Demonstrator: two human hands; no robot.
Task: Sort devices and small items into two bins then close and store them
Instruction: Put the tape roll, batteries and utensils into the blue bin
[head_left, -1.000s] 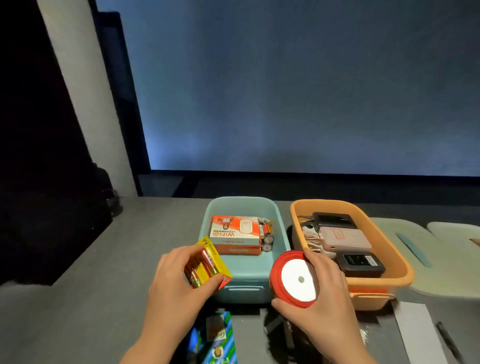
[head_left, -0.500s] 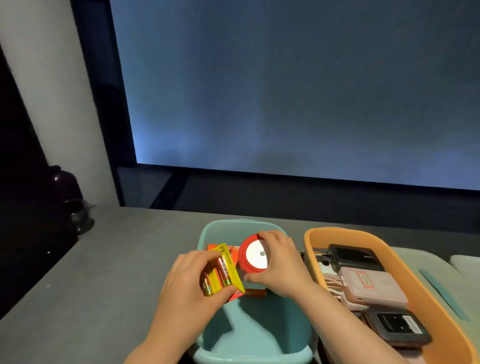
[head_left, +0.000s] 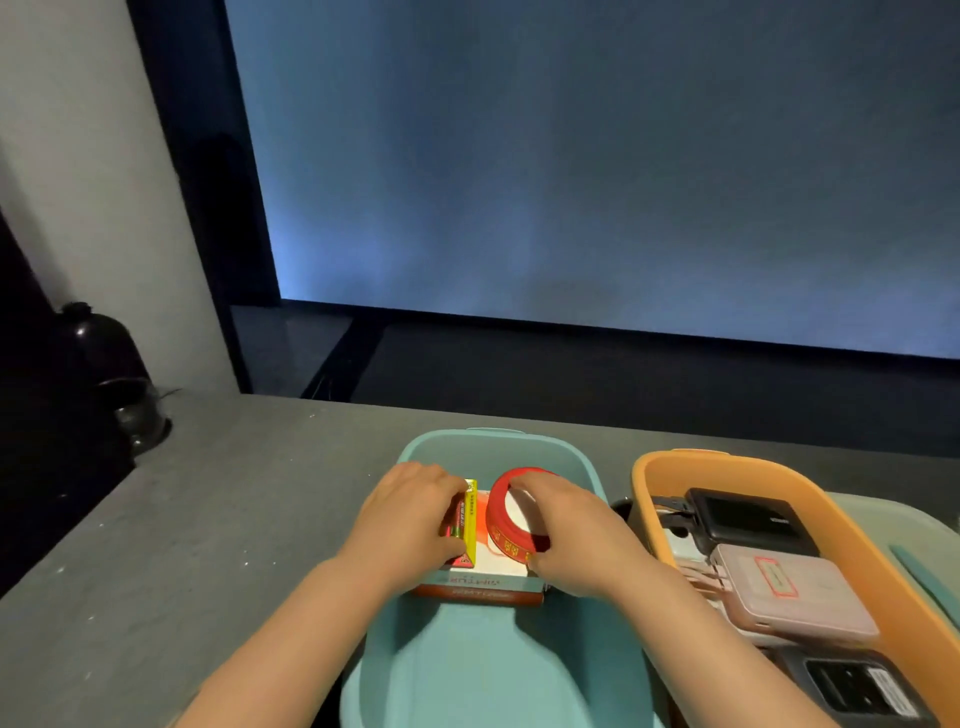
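Inside the teal bin (head_left: 587, 478), the battery pack (head_left: 468, 519) is gripped on edge by the left hand (head_left: 410, 525), long axis toward the desk's far edge; the tilted red ribbon spool (head_left: 506, 525) is gripped by the right hand (head_left: 576, 540).

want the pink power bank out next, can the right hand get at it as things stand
Probably not right away: the right hand is gripping the red ribbon spool in the teal bin. The pink power bank lies uncovered on top in the orange bin.

teal bin (head_left: 441, 670): we're seeing it sitting open, white-orange box (head_left: 480, 574) lying flat inside.
battery pack (head_left: 466, 522): yellow, standing on edge on box.
ribbon spool (head_left: 506, 525): red, tilting on box.
orange bin (head_left: 862, 551): open, holding black, pink devices.
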